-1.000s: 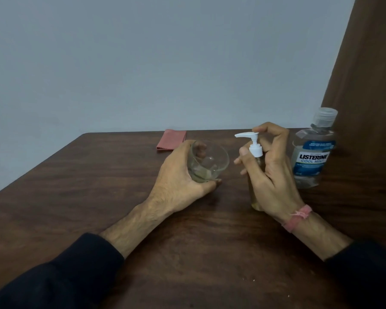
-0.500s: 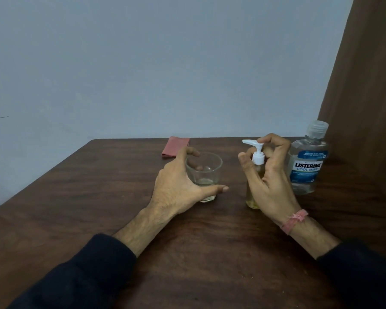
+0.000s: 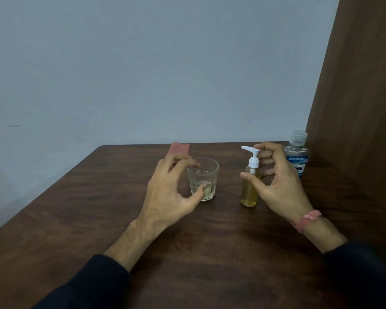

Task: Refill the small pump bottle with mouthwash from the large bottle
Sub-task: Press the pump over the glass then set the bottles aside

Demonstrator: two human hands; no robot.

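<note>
Amber pump bottle [image 3: 250, 188] upright — right hand [image 3: 281, 186] cupped beside it.

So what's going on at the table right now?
A person sits at a wooden table. The left hand is loosely spread beside a glass holding a little liquid, thumb at its side. The right hand is cupped around the small pump bottle of yellowish liquid, not clearly gripping it. The large mouthwash bottle stands capped behind the right hand. Nothing is being poured.

Dark wood-grain tabletop [image 3: 80, 215] against plain pale blue-grey wall [image 3: 143, 63]; brown wooden panel [image 3: 361, 85] on right. Dim, even light.
</note>
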